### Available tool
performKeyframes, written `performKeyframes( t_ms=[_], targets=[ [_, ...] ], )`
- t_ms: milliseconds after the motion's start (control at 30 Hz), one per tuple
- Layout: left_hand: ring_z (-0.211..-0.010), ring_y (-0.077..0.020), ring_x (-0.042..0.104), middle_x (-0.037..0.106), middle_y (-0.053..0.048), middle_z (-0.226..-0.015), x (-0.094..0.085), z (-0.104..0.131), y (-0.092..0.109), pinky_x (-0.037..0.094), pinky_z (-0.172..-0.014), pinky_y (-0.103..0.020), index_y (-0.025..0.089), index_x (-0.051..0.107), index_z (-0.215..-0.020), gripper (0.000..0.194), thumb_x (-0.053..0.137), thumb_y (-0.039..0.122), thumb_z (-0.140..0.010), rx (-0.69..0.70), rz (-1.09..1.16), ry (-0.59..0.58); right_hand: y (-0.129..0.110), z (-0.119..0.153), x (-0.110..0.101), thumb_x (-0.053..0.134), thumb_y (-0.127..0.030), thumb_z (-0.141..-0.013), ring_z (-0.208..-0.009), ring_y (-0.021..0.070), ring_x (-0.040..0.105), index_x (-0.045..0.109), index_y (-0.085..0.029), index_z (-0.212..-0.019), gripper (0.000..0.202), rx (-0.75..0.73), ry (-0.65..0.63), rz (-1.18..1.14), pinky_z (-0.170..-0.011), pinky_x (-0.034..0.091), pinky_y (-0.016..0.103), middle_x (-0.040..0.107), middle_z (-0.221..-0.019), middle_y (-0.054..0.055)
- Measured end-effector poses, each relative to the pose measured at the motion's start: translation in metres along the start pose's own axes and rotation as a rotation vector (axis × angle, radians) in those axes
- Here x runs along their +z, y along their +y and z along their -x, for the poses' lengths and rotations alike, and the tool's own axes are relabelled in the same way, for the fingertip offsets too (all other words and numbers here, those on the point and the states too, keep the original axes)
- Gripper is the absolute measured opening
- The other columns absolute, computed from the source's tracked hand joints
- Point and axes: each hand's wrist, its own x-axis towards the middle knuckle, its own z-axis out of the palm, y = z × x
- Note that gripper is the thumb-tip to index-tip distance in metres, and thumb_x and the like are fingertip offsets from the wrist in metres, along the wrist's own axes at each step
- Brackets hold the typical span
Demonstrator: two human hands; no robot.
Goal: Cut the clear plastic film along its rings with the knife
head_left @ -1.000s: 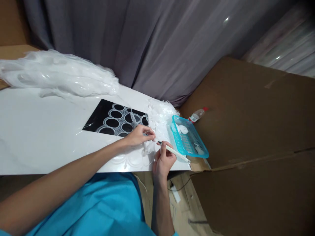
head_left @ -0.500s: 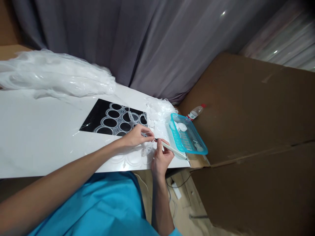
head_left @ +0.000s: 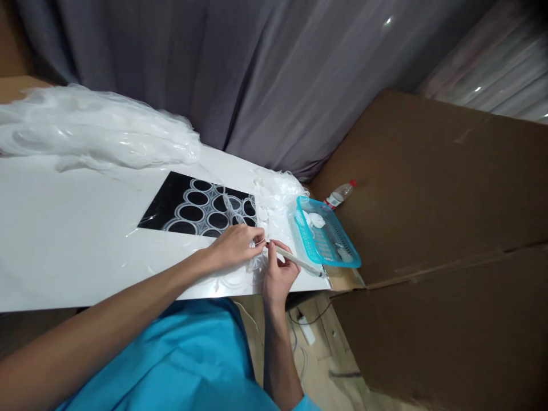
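My left hand (head_left: 240, 244) is closed in a pinch on white sheer lace (head_left: 257, 262), part of which hangs below the fingers. In my right hand (head_left: 280, 277) is a slim white pen-like tool (head_left: 305, 265), held between thumb and fingers. Its dark tip points left, right beside the left fingertips; whether it touches the lace I cannot tell. Behind the left hand, lace with ring patterns (head_left: 208, 206) lies across a black sheet (head_left: 160, 208) on the white table (head_left: 85, 240).
A blue basket (head_left: 299, 234) with white pieces stands to the right, and a red-capped bottle (head_left: 338, 196) is behind it. White sheer material lies piled (head_left: 103, 128) at the back left, with a smaller heap (head_left: 278, 191) near the basket. Brown cardboard (head_left: 428, 217) walls the right side.
My left hand has turned slightly, its fingers curling more over the lace. The right hand and the pen-like tool have shifted slightly left.
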Motion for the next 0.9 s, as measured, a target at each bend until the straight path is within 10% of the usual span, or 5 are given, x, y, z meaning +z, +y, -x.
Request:
performKeyframes(
  t_ms=[900],
  targets=[
    [-0.074, -0.0207, 0.064, 0.073, -0.004, -0.087, -0.0022, 0.0037, 0.0064, 0.038, -0.069, -0.033, 0.023, 0.063, -0.090, 0.016, 0.056, 0.029, -0.104, 0.052, -0.052, -0.013, -0.0023, -0.0001, 0.0010, 0.081, -0.043, -0.094, -0.092, 0.0246, 0.076, 0.084, -0.013, -0.104, 0.033, 0.002, -0.063, 0.014, -0.076, 0.061, 0.032, 0.083, -0.103, 0.014]
  ],
)
